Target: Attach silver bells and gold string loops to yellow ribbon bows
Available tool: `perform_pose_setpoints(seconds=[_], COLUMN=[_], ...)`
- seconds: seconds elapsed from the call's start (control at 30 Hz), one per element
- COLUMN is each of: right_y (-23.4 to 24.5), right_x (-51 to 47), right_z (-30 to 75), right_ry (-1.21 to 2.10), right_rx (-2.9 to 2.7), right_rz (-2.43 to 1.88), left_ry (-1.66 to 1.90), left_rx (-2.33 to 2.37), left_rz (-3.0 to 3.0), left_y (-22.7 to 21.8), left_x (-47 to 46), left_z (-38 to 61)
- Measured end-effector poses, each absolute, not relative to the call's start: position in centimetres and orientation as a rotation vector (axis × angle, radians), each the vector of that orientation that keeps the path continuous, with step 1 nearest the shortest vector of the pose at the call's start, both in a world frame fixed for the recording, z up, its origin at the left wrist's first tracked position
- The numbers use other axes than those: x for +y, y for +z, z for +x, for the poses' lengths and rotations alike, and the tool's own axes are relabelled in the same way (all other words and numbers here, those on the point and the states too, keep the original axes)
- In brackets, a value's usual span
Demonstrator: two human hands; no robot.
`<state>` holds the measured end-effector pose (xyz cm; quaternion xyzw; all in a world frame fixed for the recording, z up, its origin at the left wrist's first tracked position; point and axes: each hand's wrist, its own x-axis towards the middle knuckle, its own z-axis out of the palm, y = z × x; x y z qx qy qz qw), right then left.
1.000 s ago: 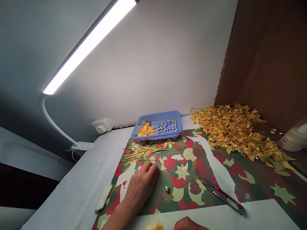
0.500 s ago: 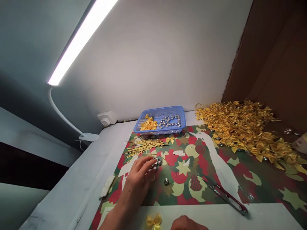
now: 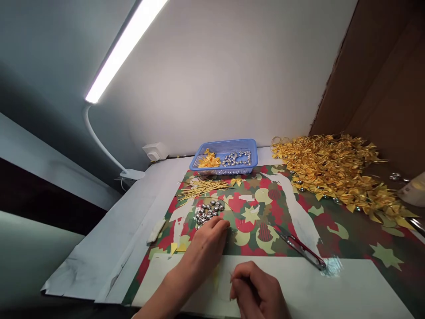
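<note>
My left hand (image 3: 207, 241) reaches over the patterned mat, its fingers curled together and pointing down. Whatever lies under its fingertips is hidden. Just beyond it sits a loose cluster of small silver bells (image 3: 206, 212). My right hand (image 3: 259, 290) is at the front edge, over the white sheet (image 3: 318, 288), thumb and forefinger pinched together; I cannot make out what is between them. A blurred yellow patch shows between the hands. Gold twist ties (image 3: 202, 188) lie in a bundle behind the bells, with one yellow ribbon bow (image 3: 236, 181) beside them.
A blue basket (image 3: 224, 142) at the back holds yellow bows and silver bells. Red-handled thread snips (image 3: 302, 250) lie to the right. A large heap of gold bows with bells (image 3: 332, 173) fills the back right. A lamp (image 3: 126, 53) stands on the left.
My left hand has drawn back from the bell cluster, toward me and to the right, and now covers where a single bell lay. My right hand has come further into view. The view has shifted slightly.
</note>
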<state>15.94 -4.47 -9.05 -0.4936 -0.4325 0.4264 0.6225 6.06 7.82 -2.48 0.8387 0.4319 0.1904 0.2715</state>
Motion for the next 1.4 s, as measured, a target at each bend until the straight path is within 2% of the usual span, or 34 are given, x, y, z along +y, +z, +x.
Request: perform_pose_setpoints(seconds=[0.2, 0.53, 0.77, 1.03, 1.2, 1.4], right_y=[-7.6, -5.5, -4.8, -6.2, -6.2, -6.6], right_x=[-5.1, -6.5, -7.3, -6.9, -7.0, -7.8], right_z=[16.6, 14.7, 11.4, 10.0, 9.8, 9.2], right_ry=[1.040, 0.753, 0.514, 0.454, 0.485, 0.682], right_rx=[-0.957, -1.109, -1.234, -1.325, -1.309, -1.078], right_rz=[-1.107, -1.127, -1.158, -1.183, -1.214, -1.377], left_ry=[0.599, 0.728, 0.858, 0.840, 0.860, 0.922], left_rx=[1.203, 1.014, 0.904, 0.864, 0.815, 0.737], left_rz=[1.705, 0.855, 0.913, 0.901, 0.979, 1.129], left_y=[0.3, 1.6, 0.5, -0.4, -0.7, -2.4], left_x=[5.1, -1.3, -1.9, -1.8, -2.1, -2.4], left_z=[3.7, -1.2, -2.9, -4.0, -4.1, -4.0])
